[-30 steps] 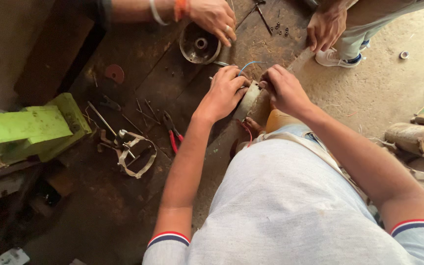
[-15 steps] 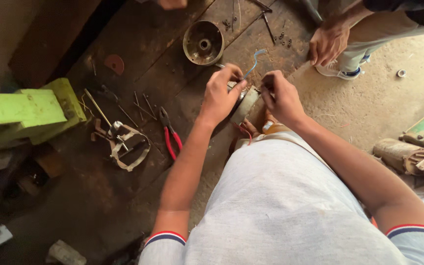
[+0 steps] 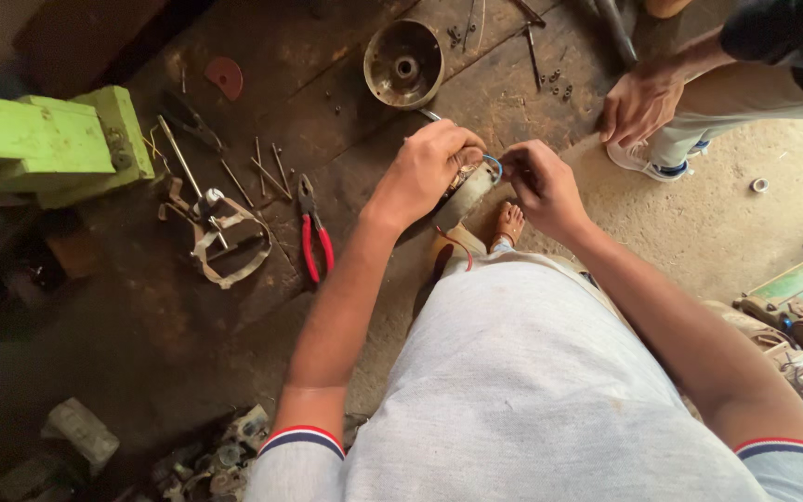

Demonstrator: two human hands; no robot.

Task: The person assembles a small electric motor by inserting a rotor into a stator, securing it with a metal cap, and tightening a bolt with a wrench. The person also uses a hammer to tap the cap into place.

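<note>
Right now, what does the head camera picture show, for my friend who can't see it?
A person's left hand grips a small round motor part while the right hand pinches its blue wire. Red-handled pliers and a metal cup-shaped cover lie on the dirty floor; another person's hand rests nearby.

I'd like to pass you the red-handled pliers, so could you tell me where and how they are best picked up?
Grip the red-handled pliers by the two red handles, coming straight down from above. They lie flat on the wooden board, dark jaws pointing away from the wearer, handles slightly spread toward the wearer. The bare board right of the handles leaves room for fingers; thin metal rods lie near the jaw end.
</note>
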